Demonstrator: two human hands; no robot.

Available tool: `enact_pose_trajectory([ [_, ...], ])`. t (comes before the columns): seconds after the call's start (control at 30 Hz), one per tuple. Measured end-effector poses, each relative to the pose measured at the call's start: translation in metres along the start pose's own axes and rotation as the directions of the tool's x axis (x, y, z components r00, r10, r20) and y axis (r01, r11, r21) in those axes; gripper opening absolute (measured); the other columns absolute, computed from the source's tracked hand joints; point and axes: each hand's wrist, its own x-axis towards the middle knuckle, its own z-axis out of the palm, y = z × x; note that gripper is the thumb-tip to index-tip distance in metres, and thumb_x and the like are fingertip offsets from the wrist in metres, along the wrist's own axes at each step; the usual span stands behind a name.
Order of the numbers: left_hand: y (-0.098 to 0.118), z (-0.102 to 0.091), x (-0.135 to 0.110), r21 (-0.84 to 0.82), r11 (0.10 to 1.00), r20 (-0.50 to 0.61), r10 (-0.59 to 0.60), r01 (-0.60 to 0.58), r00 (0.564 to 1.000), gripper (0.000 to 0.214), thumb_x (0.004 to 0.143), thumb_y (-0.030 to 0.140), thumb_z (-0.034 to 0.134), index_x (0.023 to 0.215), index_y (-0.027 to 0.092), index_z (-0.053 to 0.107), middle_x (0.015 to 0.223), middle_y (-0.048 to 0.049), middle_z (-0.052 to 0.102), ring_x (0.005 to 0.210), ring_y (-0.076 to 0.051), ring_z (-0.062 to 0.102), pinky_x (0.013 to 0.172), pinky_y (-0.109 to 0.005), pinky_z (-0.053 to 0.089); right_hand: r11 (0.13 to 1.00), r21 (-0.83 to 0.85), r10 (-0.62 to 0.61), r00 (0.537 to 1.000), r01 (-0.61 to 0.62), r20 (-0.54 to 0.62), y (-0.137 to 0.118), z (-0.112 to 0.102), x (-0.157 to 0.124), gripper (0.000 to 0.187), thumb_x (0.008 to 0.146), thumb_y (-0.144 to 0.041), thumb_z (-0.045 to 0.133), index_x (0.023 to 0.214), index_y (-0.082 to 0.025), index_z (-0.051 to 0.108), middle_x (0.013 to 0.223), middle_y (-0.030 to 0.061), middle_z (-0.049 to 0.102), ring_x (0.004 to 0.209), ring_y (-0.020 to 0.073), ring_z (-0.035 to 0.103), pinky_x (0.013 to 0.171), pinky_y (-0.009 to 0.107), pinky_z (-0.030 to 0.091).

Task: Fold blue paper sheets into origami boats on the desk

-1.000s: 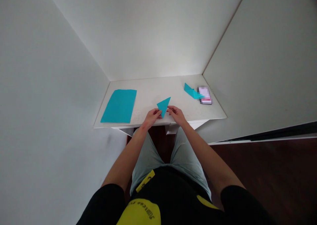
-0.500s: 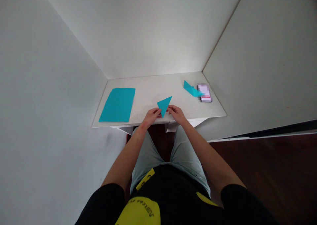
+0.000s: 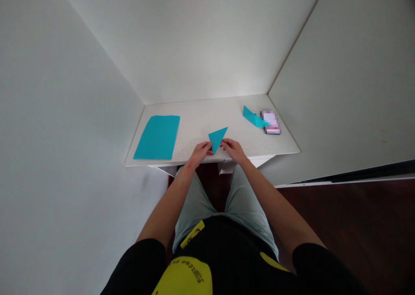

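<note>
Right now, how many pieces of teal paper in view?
3. A flat sheet at left, a triangle between the left hand and right hand, a folded piece at back right against a blurred object. Any beneath the sheet wouldn't show.

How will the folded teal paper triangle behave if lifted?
The folded teal paper triangle looks thin and light, so probably lifts easily. Its tips may flop, and the fold may spring open if the left hand and right hand let go.

white desk (image 3: pixel 194 113) bears a teal sheet (image 3: pixel 157 137), folded teal paper (image 3: pixel 254 119), blurred object (image 3: pixel 271 123).
</note>
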Motion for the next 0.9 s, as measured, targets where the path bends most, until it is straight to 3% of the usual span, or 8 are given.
enact_pose_trajectory([
  [0.33, 0.003, -0.002, -0.003, 0.011, 1.0, 0.044, 0.017, -0.018, 0.999, 0.052, 0.082, 0.065, 0.085, 0.093, 0.014, 0.077, 0.088, -0.0077, 0.077, 0.082, -0.019, 0.072, 0.076, -0.034, 0.066, 1.0, -0.025, -0.011, 1.0, 0.011, 0.007, 0.003, 0.002, 0.0, 0.034, 0.092, -0.054, 0.067, 0.104, -0.024, 0.078, 0.096, 0.0053, 0.08, 0.086, 0.0223, 0.072, 0.082, 0.037, 0.058],
  [0.5, 0.002, 0.0, -0.003, 0.059, 0.998, 0.086, 0.03, -0.035, 0.996, 0.048, 0.084, 0.061, 0.085, 0.09, 0.014, 0.076, 0.084, -0.0056, 0.072, 0.081, -0.018, 0.069, 0.075, -0.031, 0.066, 0.989, -0.146, -0.018, 1.0, 0.015, -0.019, 0.001, 0.001, -0.001, 0.027, 0.087, -0.05, 0.068, 0.091, -0.024, 0.074, 0.075, 0.0003, 0.07, 0.069, 0.0194, 0.061, 0.07, 0.034, 0.052],
  [0.6, -0.001, 0.005, -0.004, 0.084, 0.995, 0.014, 0.053, -0.054, 0.999, 0.053, 0.084, 0.056, 0.087, 0.116, 0.015, 0.075, 0.104, -0.009, 0.072, 0.083, -0.016, 0.069, 0.071, -0.03, 0.065, 0.981, -0.195, -0.025, 0.999, 0.018, -0.029, -0.001, 0.0, -0.001, 0.026, 0.086, -0.049, 0.067, 0.086, -0.024, 0.07, 0.07, -0.0017, 0.063, 0.066, 0.0181, 0.055, 0.066, 0.032, 0.046],
  [0.67, -0.003, 0.008, -0.006, 0.094, 0.991, -0.051, 0.104, -0.098, 0.993, 0.081, 0.077, 0.05, 0.094, 0.145, 0.021, 0.062, 0.131, -0.0128, 0.066, 0.084, -0.014, 0.069, 0.068, -0.029, 0.065, 0.98, -0.195, -0.031, 0.999, 0.026, -0.019, -0.002, 0.0, -0.002, 0.024, 0.086, -0.047, 0.066, 0.089, -0.024, 0.071, 0.071, -0.0019, 0.063, 0.067, 0.0182, 0.055, 0.065, 0.031, 0.045],
  [0.73, -0.004, 0.009, -0.009, 0.125, 0.979, -0.064, 0.172, -0.163, 0.983, 0.11, 0.068, 0.044, 0.101, 0.161, 0.03, 0.047, 0.15, -0.0154, 0.053, 0.085, -0.013, 0.068, 0.068, -0.028, 0.065, 0.982, -0.185, -0.041, 0.999, 0.039, -0.003, -0.003, 0.001, -0.003, 0.026, 0.085, -0.044, 0.065, 0.099, -0.024, 0.073, 0.073, -0.0022, 0.063, 0.068, 0.0179, 0.056, 0.064, 0.031, 0.044],
  [0.8, -0.006, 0.009, -0.012, 0.172, 0.961, -0.038, 0.226, -0.217, 0.973, 0.116, 0.063, 0.041, 0.104, 0.163, 0.033, 0.046, 0.155, -0.0163, 0.046, 0.087, -0.013, 0.068, 0.07, -0.03, 0.066, 0.984, -0.171, -0.047, 0.999, 0.048, 0.01, -0.004, 0.001, -0.004, 0.032, 0.085, -0.044, 0.066, 0.11, -0.024, 0.074, 0.076, -0.0024, 0.063, 0.068, 0.0172, 0.056, 0.064, 0.03, 0.044],
  [0.9, -0.006, 0.008, -0.013, 0.204, 0.949, -0.011, 0.246, -0.238, 0.969, 0.095, 0.069, 0.038, 0.099, 0.154, 0.028, 0.058, 0.155, -0.0167, 0.044, 0.093, -0.017, 0.069, 0.069, -0.031, 0.066, 0.988, -0.143, -0.047, 0.999, 0.048, 0.011, -0.006, 0.001, -0.004, 0.04, 0.087, -0.047, 0.068, 0.119, -0.024, 0.075, 0.077, -0.0027, 0.062, 0.067, 0.0165, 0.055, 0.064, 0.03, 0.044],
])
